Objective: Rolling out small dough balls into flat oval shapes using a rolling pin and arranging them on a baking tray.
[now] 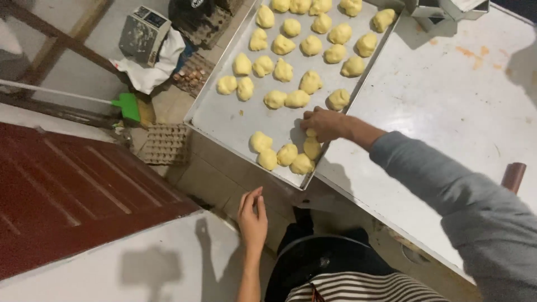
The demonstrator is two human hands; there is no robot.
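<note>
While the right hand [324,123] reaches in from the right in a grey sleeve [447,184], its fingers are curled down over a yellow dough ball [311,133] near the front edge of the metal tray [224,114]; the knuckles cover most of the piece, so whether it is pinched or only touched I cannot tell. That ball lies directly under the fingertips, at the back of a small front cluster of dough balls [285,154] that sits just towards the person from the hand. Beyond the hand, further up the tray, the other balls [302,45] run in loose rows along the tray's long axis, which slants away to the upper right. The left hand [253,215] is well apart from the tray, open and empty, fingers loosely together, hanging over the tiled floor [215,179] beside the white surface [140,263]. So the right hand is by far the nearer. To the right lies the white table [458,100]; on the left, an egg carton [165,144].
</note>
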